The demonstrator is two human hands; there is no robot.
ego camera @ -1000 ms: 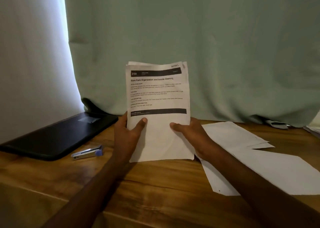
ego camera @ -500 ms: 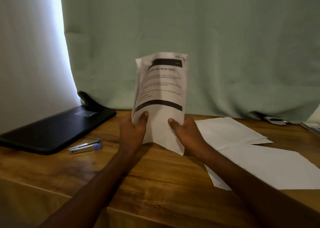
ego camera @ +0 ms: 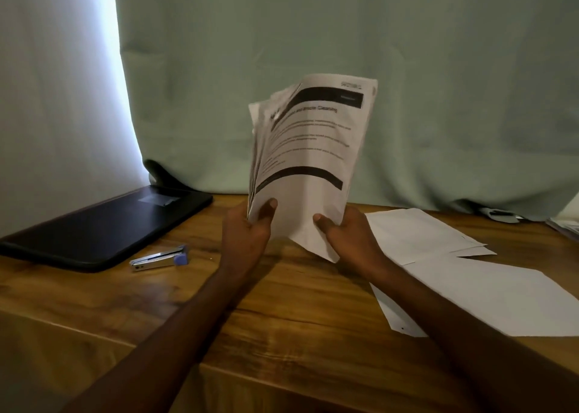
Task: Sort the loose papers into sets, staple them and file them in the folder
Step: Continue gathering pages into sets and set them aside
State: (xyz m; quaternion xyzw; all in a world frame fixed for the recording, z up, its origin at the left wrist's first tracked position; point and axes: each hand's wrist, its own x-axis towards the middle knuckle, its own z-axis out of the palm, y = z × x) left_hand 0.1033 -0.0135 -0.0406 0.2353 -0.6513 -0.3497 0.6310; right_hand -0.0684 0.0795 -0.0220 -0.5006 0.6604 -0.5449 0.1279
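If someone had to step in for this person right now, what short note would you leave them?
Left hand and right hand both grip the bottom of a printed stack of papers, held upright above the wooden table, its sheets fanned apart on the left.
Stapler lies untouched on the left, beside the closed black folder.
More loose sheets lie on the right.
Nothing visibly stapled or filed yet; sorting, stapling and filing remain.

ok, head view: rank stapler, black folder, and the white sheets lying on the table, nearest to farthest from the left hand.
Measured from the left hand, which grips the stack of papers:
1. Stapler, on the table just to its left.
2. White sheets, to the right, beyond the right hand.
3. Black folder, far left, behind the stapler.
Ranks 2 and 3 are close.
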